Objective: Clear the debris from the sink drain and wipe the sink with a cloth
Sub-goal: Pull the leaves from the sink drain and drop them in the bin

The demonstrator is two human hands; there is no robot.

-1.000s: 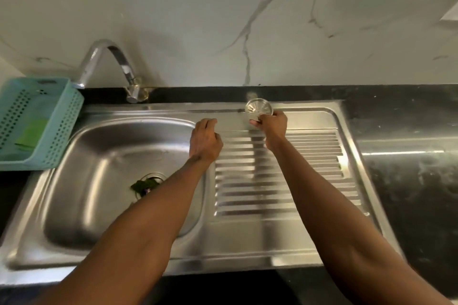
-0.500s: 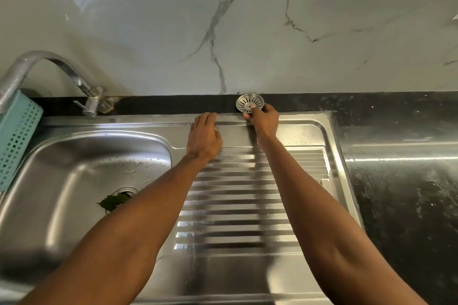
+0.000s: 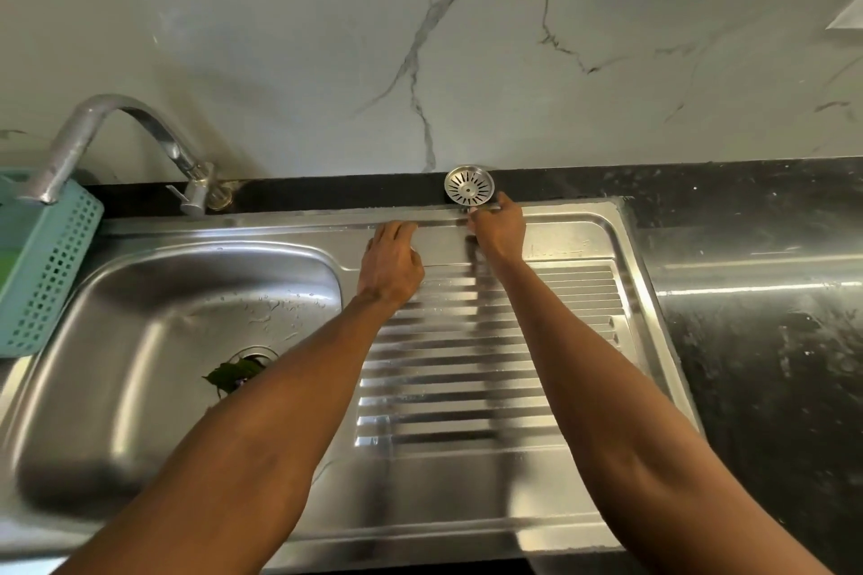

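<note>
Sink basin (image 3: 140,317) holding green leaves (image 3: 233,374) at drain, right hand (image 3: 497,231) fingers touching upright strainer (image 3: 469,185), left hand (image 3: 390,264) flat, spread on rim

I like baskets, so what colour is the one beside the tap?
The basket is light teal green with rows of small holes, seen in the head view.

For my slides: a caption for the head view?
Right hand props drain strainer against the wall; leaves remain in the drain.
</note>
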